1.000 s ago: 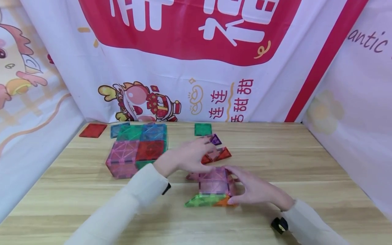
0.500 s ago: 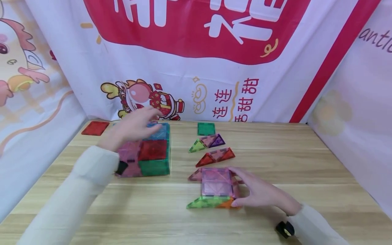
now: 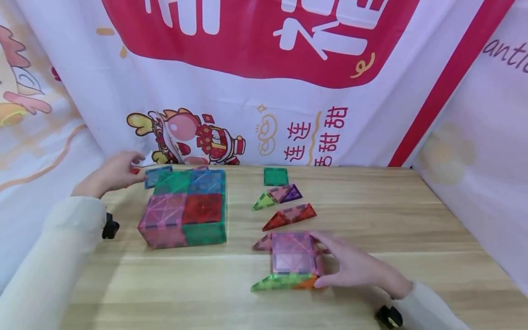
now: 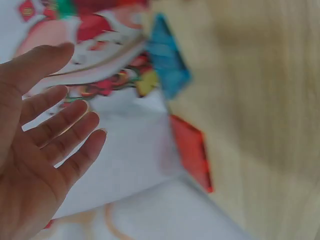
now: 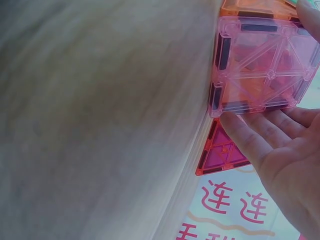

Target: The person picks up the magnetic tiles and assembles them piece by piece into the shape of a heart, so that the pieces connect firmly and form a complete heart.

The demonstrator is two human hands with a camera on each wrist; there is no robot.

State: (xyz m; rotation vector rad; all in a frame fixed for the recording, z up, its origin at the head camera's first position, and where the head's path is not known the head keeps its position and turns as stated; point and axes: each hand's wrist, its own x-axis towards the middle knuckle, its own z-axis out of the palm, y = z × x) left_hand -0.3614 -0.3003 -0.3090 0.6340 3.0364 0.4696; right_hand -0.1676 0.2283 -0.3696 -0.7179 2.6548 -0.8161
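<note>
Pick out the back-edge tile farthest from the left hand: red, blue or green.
The green tile, just beyond the purple-tipped triangle strip; the red tile and blue tile both lie close to the left hand.

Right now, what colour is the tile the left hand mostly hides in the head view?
Red; the tile shows best in the left wrist view.

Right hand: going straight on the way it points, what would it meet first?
The right hand would likely meet the pink box first, standing between its thumb and fingers, though any remaining gap is hard to judge.
</note>
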